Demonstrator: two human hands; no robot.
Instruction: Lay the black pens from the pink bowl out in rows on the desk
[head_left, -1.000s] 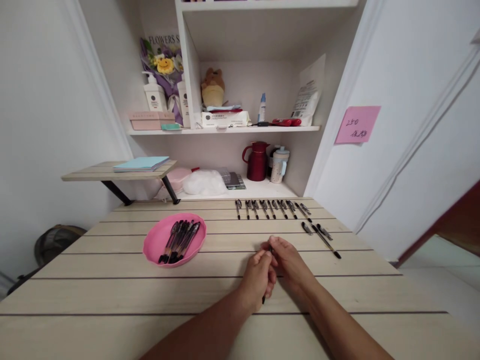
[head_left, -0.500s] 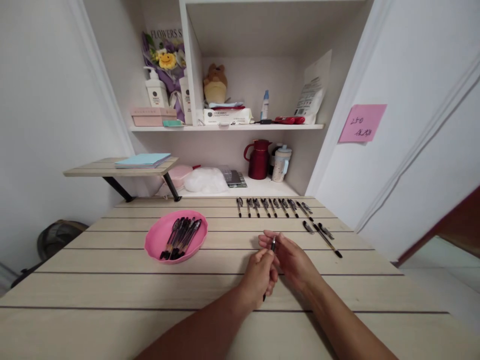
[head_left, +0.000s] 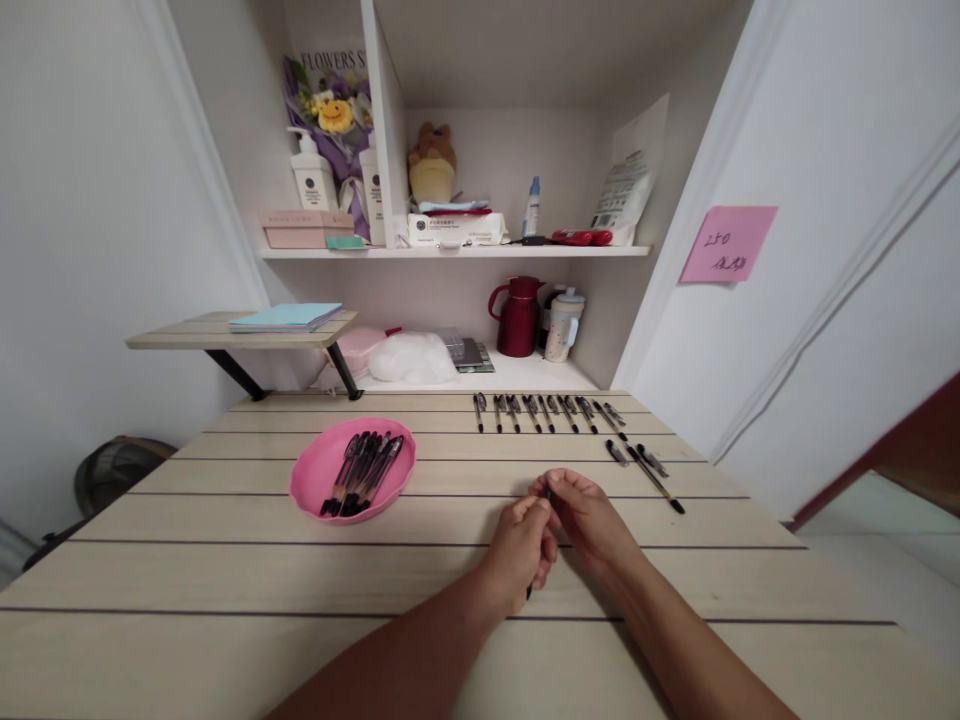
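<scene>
My left hand (head_left: 517,550) is closed around a pen (head_left: 529,592), whose dark end pokes out below the palm. At the pen's upper end, the thumb and fingers of my right hand (head_left: 589,515) pinch its tip. Most of the barrel is hidden by my hands. To the left, a pink scalloped bowl (head_left: 307,475) holds several capped pens (head_left: 364,472) lying side by side. Right of my hands lie an uncapped pen (head_left: 660,482), a loose cap (head_left: 616,453) and another small clear part (head_left: 652,460).
A row of pens with loose parts (head_left: 550,413) lies along the table's back. Behind it, the shelf holds a red jug (head_left: 517,317), a pale cup (head_left: 563,327) and a plastic bag (head_left: 411,358). A small raised stand (head_left: 187,333) with blue paper is at the left.
My right hand's fingers have closed from a loose, spread pose onto the pen's tip, which now is covered. My left hand keeps its hold with little movement.
</scene>
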